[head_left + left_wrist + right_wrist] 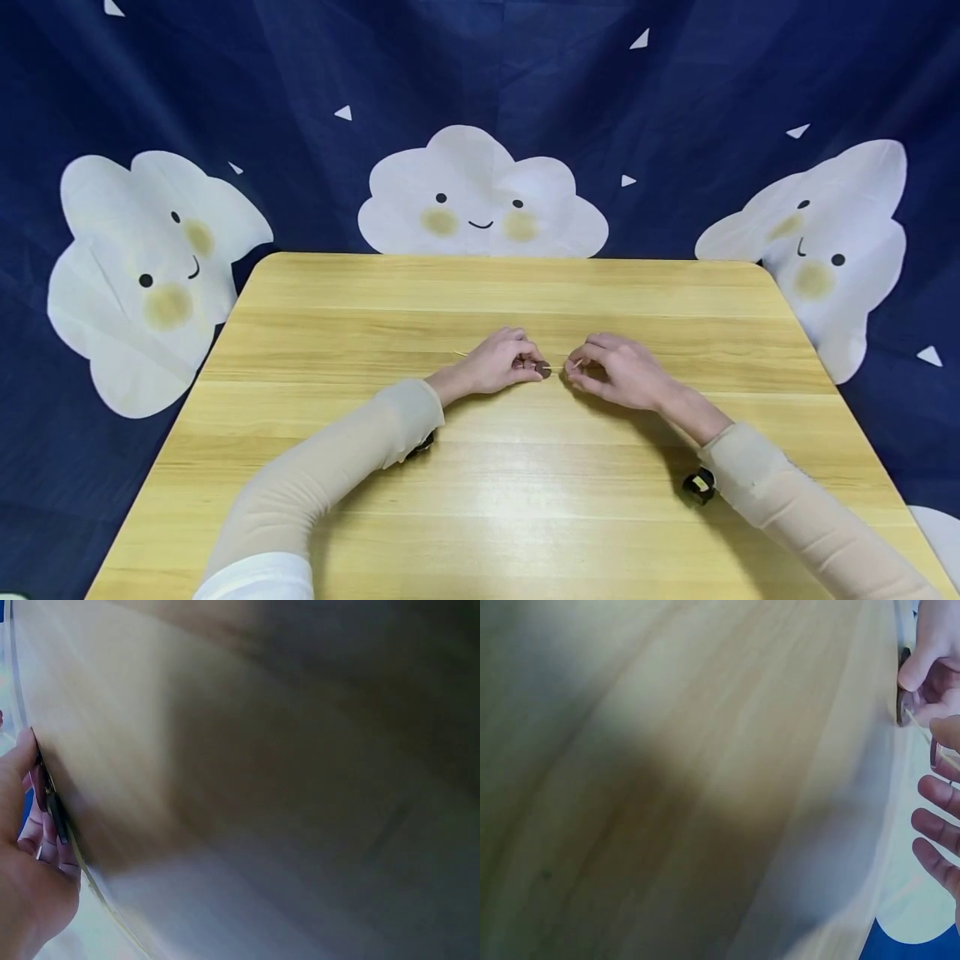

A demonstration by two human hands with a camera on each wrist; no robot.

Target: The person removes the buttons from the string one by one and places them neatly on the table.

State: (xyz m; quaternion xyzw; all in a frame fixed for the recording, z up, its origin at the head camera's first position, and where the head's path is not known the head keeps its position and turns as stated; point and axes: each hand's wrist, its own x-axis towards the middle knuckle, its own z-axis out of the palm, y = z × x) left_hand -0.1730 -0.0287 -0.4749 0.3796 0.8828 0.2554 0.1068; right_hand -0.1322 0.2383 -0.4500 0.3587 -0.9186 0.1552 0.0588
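- My left hand [498, 362] and right hand [611, 371] rest mid-table [525, 500], near each other.
- Between them lie a thin stick [555, 367] and a small bead [542, 370].
- A backdrop [480, 108] hangs behind the table.

Head view looks down over the table [495, 467]; both wrist views skim its top closely.

Wooden table [495, 500], navy cloud-print backdrop [480, 200]

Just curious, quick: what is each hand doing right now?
Left hand: pinching a small dark bead.
Right hand: pinching a thin thread.
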